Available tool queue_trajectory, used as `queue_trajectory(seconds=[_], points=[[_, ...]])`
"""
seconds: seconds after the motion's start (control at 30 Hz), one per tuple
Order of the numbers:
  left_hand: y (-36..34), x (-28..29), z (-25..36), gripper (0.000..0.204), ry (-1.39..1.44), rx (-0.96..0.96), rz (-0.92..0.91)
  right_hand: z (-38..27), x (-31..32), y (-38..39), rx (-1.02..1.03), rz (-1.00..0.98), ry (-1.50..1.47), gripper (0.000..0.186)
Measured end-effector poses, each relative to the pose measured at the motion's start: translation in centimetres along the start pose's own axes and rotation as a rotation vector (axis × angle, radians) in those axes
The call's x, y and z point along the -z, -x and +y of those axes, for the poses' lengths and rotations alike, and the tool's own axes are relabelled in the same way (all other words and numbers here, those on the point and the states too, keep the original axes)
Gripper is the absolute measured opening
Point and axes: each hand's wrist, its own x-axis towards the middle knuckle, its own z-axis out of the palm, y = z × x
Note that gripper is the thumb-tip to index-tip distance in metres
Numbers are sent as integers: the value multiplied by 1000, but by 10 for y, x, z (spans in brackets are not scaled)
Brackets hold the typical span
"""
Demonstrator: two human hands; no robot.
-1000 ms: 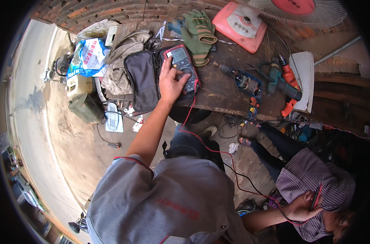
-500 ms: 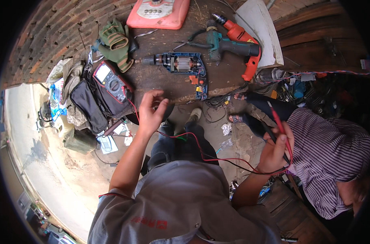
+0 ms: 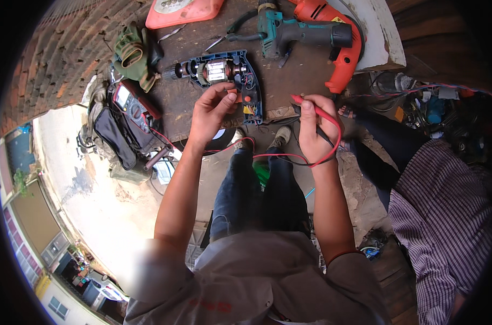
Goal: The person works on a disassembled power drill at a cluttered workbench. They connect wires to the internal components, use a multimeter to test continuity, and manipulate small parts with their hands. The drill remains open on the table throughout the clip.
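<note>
An opened blue drill body (image 3: pixel 220 70), motor and wires exposed, lies on the wooden bench (image 3: pixel 278 95). At its lower end my left hand (image 3: pixel 216 108) pinches a small orange part (image 3: pixel 234 96) of the drill. To the right, at the bench edge, my right hand (image 3: pixel 316 130) grips red (image 3: pixel 324 113) and black test probes, their leads looping below. A red-and-grey multimeter (image 3: pixel 129 105) lies on a black case (image 3: pixel 116 135) at the left. A teal cordless drill (image 3: pixel 273 38) and an orange drill (image 3: pixel 338 76) lie above my right hand.
Green gloves (image 3: pixel 132 51) and a pink plastic base (image 3: pixel 184 13) sit on the bench. A white board (image 3: pixel 386 38) is at the right, clutter (image 3: pixel 435 111) below. Another person in a striped shirt (image 3: pixel 435 211) is close at my right. A brick wall (image 3: pixel 56 65) stands left.
My left hand left the multimeter and moved right, up to the opened drill. My right hand, with the probes, has risen from low right to the bench edge. The view has shifted.
</note>
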Motion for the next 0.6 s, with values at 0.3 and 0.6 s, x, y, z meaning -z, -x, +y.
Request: queue_trajectory(seconds=[0.3,0.6], points=[[-7,0,-11,28,15,79,5,29,-17,9,-54,64,3,15],[-8,3,-11,32,-43,38,-62,5,-32,52,-223,85,-510,26]])
